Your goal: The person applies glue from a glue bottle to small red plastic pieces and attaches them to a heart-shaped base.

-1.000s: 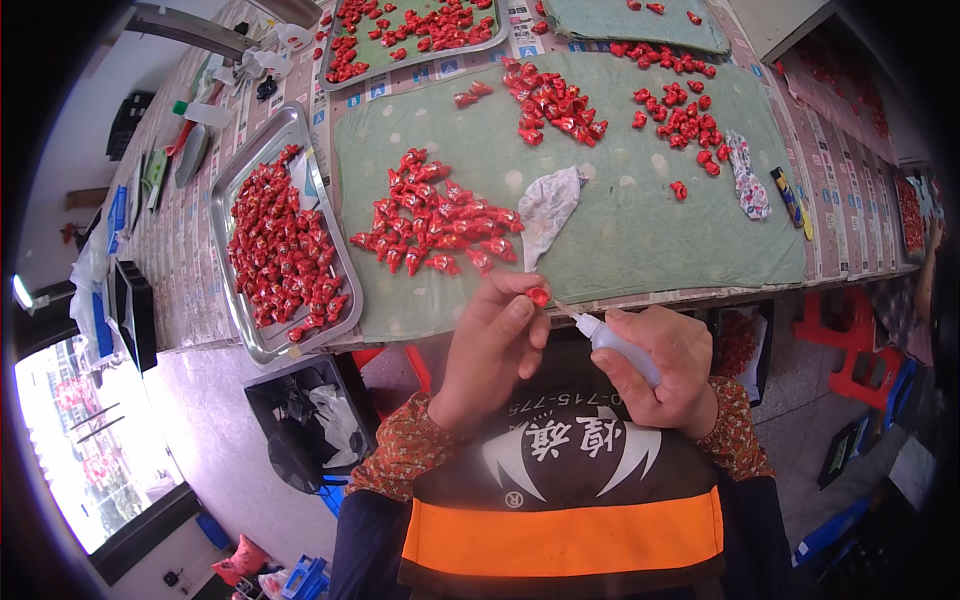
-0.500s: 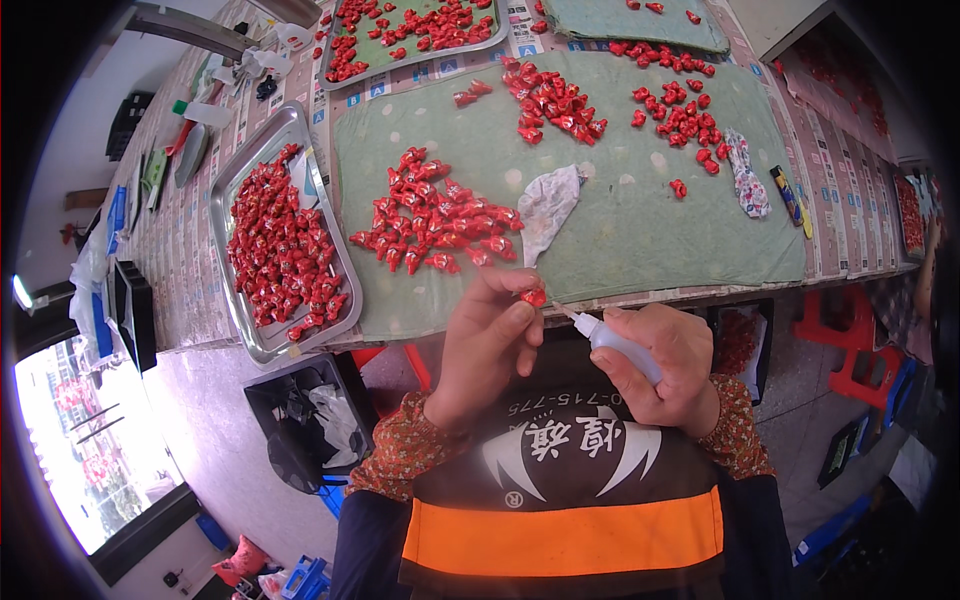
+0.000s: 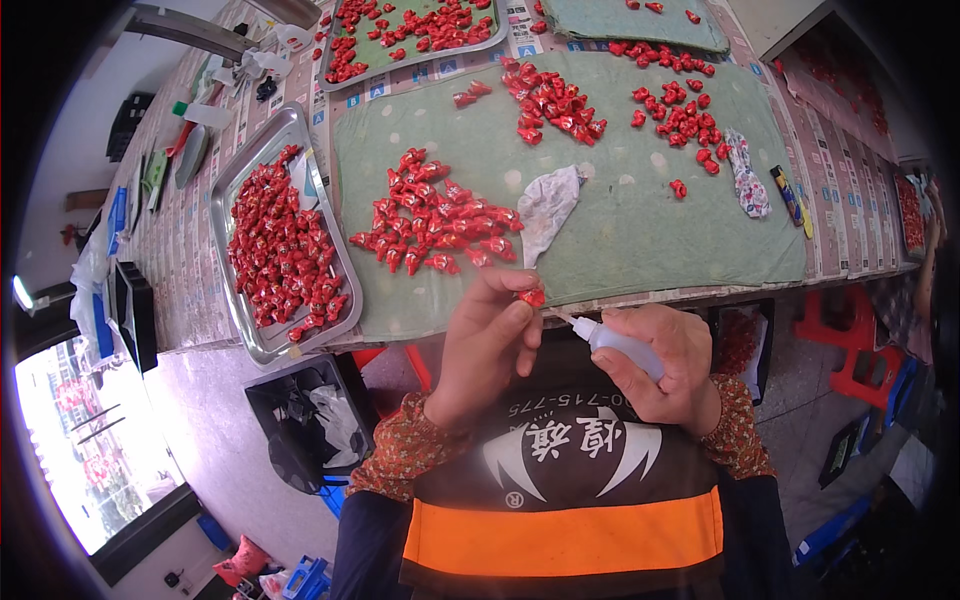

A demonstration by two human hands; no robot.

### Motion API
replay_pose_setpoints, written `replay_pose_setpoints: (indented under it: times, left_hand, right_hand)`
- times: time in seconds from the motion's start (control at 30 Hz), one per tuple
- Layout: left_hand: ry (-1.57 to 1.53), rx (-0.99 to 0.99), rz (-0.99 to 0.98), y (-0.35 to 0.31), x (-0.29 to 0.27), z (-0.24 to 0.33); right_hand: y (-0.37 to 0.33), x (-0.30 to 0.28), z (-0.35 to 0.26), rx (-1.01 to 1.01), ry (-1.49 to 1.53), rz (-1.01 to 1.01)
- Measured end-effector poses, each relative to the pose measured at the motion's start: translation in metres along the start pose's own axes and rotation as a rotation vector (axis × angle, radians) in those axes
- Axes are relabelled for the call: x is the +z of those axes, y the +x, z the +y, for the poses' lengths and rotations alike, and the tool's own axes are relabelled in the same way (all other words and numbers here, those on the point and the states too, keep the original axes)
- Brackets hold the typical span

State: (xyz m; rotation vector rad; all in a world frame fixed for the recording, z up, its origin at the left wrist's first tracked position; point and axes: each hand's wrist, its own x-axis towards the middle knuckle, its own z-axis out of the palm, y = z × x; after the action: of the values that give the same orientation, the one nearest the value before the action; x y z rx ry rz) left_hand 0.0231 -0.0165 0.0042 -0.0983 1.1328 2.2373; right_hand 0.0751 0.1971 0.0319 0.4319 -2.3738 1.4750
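Near the table's front edge, my left hand (image 3: pixel 492 325) pinches a small red figurine (image 3: pixel 533 297) between thumb and fingertips. My right hand (image 3: pixel 668 362) is wrapped round a translucent squeeze bottle (image 3: pixel 628 349), its white nozzle and thin tip pointing left toward the figurine. A small gap shows between the tip and the figurine. Beyond my left hand, a loose pile of red figurines (image 3: pixel 430 215) lies on a green cloth mat (image 3: pixel 640 235). A whitish cloth piece (image 3: pixel 549 210) lies just past my fingers.
A metal tray (image 3: pixel 262 347) heaped with red figurines stands at the left; another tray (image 3: pixel 420 55) is at the back. More figurines (image 3: pixel 555 100) lie farther off on the mat. A patterned cloth roll (image 3: pixel 746 175) and a marker-like tube (image 3: pixel 788 196) lie right. Below is a black bin (image 3: pixel 300 425).
My right hand has drawn the bottle slightly to the right, its tip a little farther from the figurine. My left hand stays almost still.
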Motion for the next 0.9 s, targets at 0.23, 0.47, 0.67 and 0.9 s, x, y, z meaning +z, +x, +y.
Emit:
replay_pose_setpoints:
  times: [0.23, 0.47, 0.67, 0.9]
  left_hand:
    - [-0.109, -0.01, 0.029, 0.001, 0.0, 0.004]
    - [-0.219, 0.003, 0.021, 0.003, 0.0, 0.013]
    - [-0.238, -0.03, 0.049, 0.003, 0.001, 0.015]
    - [-0.211, -0.052, -0.008, 0.004, -0.006, 0.012]
  right_hand:
    - [0.009, -0.007, 0.014, 0.266, 0.149, 0.141]
    - [0.024, 0.003, 0.052, 0.1, -0.167, 0.083]
    - [0.037, 0.008, 0.059, -0.058, -0.43, 0.037]
    - [0.04, -0.04, 0.077, -0.035, -0.573, 0.23]
